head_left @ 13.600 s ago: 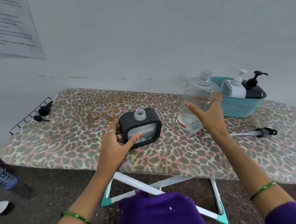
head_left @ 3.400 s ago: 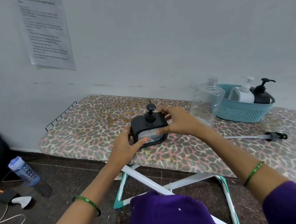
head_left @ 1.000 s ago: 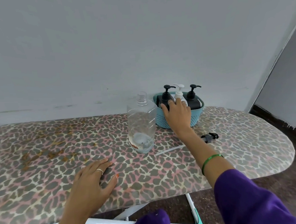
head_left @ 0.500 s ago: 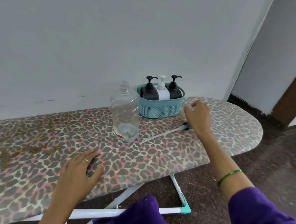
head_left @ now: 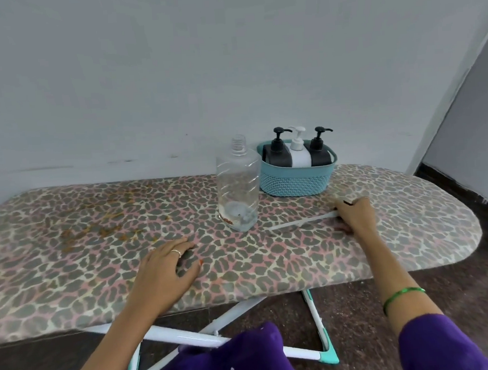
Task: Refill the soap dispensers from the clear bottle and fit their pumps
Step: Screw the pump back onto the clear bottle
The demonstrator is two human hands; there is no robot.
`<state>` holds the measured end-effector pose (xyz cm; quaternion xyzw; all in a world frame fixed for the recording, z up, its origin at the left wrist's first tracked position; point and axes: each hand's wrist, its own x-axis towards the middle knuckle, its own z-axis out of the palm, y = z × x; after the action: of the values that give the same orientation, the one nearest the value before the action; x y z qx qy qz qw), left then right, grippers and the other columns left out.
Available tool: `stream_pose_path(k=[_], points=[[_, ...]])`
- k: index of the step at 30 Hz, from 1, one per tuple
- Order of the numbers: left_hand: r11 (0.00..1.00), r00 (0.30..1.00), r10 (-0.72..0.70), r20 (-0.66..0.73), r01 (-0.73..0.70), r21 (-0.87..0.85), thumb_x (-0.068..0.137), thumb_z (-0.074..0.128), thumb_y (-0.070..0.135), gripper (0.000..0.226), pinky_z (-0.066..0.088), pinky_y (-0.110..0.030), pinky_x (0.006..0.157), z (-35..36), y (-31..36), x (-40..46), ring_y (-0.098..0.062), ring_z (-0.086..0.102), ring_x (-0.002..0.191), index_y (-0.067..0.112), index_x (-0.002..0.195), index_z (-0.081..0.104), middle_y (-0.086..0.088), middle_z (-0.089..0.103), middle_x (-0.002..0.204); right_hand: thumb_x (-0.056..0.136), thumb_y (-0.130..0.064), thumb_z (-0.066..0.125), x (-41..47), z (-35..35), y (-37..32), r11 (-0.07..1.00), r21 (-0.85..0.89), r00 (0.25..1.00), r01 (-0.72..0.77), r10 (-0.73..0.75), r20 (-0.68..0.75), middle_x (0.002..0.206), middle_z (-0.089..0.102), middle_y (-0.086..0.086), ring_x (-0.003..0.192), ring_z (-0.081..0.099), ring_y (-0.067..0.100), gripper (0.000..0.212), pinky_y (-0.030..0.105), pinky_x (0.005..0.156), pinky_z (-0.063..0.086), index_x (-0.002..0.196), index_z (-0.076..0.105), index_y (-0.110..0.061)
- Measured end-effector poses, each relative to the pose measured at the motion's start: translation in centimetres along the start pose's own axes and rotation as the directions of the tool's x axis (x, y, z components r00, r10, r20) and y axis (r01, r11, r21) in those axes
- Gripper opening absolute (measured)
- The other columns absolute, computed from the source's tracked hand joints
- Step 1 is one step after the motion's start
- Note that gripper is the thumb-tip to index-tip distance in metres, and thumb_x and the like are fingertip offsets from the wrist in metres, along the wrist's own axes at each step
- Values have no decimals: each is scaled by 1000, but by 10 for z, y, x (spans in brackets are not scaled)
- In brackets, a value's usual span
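A clear bottle [head_left: 238, 185], uncapped and almost empty, stands upright on the leopard-print ironing board [head_left: 83, 254]. Right behind it a teal basket [head_left: 296, 181] holds three dispensers with pumps fitted: a black one [head_left: 278, 153], a white one [head_left: 299, 155] and another black one [head_left: 320, 152]. My right hand [head_left: 353, 214] grips the head end of a loose pump; its long pale tube [head_left: 300, 222] lies on the board toward the bottle. The pump's head is hidden under my fingers. My left hand [head_left: 164, 265] rests flat on the board, fingers spread.
The board stands against a pale wall [head_left: 171, 74] on a white and teal folding frame [head_left: 313, 324]. Its rounded right end [head_left: 456, 222] lies near a doorway corner. Orange-brown stains [head_left: 101, 223] mark the cover at the left. Dark floor lies below.
My right hand left the basket, dropped to the loose pump on the board and closed over its head end. The view shifted right. My left hand stayed flat on the board.
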<state>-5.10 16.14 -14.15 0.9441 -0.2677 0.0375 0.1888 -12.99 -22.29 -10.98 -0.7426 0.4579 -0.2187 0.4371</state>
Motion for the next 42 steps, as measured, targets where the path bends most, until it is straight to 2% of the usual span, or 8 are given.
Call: stream_pose_path(k=[2, 7, 10, 13, 17, 24, 38, 42], points=[[998, 999, -49, -21, 48, -40, 87, 47, 67, 59, 43, -37, 104, -5, 8, 3, -12, 55, 118, 29, 132, 57, 5, 59, 134, 83, -25, 60, 0, -7, 5, 994, 112, 1000, -6, 3, 27, 59, 64, 18, 41, 58, 25, 36, 29, 40, 48, 86, 65, 11], [968, 972, -231, 45, 234, -91, 64, 23, 91, 109, 56, -31, 75, -26, 48, 27, -15, 66, 91, 21, 145, 42, 3, 67, 104, 92, -23, 60, -1, -22, 14, 946, 325, 999, 13, -26, 37, 69, 63, 18, 35, 54, 11, 25, 23, 39, 46, 92, 61, 2], [949, 956, -258, 141, 278, -146, 56, 34, 95, 127, 56, -42, 89, -37, 73, 49, -28, 63, 110, 17, 155, 13, -14, 58, 133, 91, -25, 64, -1, -30, 11, 903, 431, 999, 10, -27, 33, 84, 66, 17, 46, 59, 12, 38, 22, 40, 48, 117, 47, -3], [908, 974, -202, 103, 226, -352, 51, 60, 84, 136, 48, -45, 102, -41, 90, 70, -34, 53, 126, 21, 155, -3, -20, 41, 148, 91, -25, 64, -9, -39, 0, 867, 498, 998, 35, -59, 33, 88, 66, 14, 55, 59, 15, 41, 24, 47, 51, 120, 37, -13], [804, 987, -154, -37, 103, -585, 59, 84, 57, 135, 29, -36, 113, -43, 107, 91, -26, 30, 143, 19, 154, -5, -10, 24, 158, 91, -24, 63, -24, -48, -19, 860, 495, 991, 125, -129, -27, 84, 67, 12, 55, 59, 18, 41, 31, 59, 53, 121, 35, -15], [766, 983, -123, -136, 7, -643, 64, 90, 30, 103, 36, -16, 91, -30, 118, 108, -12, 49, 120, 13, 143, 27, -3, 50, 134, 91, -29, 62, -53, -49, -22, 900, 327, 958, 287, -272, -93, 78, 71, 11, 68, 70, 29, 39, 55, 77, 56, 121, 39, -20], [719, 983, -106, -151, -29, -695, 63, 88, 41, 95, 48, -33, 99, -69, 88, 45, -12, 54, 116, 23, 140, 35, 6, 53, 128, 91, -24, 63, -82, -75, -88, 751, 449, 875, 484, -433, -217, 99, 65, 18, 66, 70, 10, 48, 35, 76, 58, 129, 36, -17], [725, 981, -128, -146, -8, -688, 64, 88, 34, 95, 47, -18, 90, -75, 49, 12, -1, 54, 112, 31, 141, 33, 13, 51, 129, 90, -25, 63, -110, -48, -134, 641, 517, 814, 567, -531, -234, 93, 62, 10, 77, 71, 15, 43, 37, 78, 59, 123, 35, -21]])
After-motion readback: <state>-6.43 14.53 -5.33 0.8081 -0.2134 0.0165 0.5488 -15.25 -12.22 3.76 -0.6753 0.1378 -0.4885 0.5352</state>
